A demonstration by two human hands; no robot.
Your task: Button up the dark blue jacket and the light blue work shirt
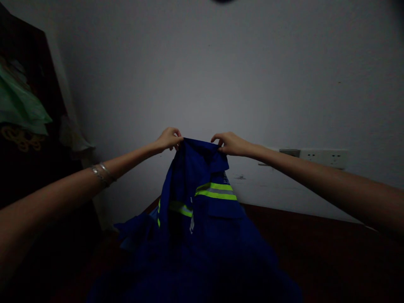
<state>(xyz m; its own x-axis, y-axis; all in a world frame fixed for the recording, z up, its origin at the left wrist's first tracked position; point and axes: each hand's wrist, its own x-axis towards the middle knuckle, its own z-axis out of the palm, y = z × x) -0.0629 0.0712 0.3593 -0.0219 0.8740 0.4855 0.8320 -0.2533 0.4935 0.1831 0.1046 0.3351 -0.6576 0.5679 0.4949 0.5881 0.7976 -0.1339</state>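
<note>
A blue work jacket with yellow-green and grey reflective stripes hangs from both my hands in front of the wall. My left hand pinches the upper left corner of its top edge, fingers closed. At the other end of that edge, my right hand grips the cloth between thumb and fingers. The top edge is stretched nearly straight between them. Below, the jacket spreads out in folds, and its lower part fades into shadow. A bit of lighter blue cloth shows at its left side.
A pale wall stands behind the jacket, with a socket panel low on the right. Dark furniture is at the left, with a green plastic bag hanging there. The dark red surface below is dim.
</note>
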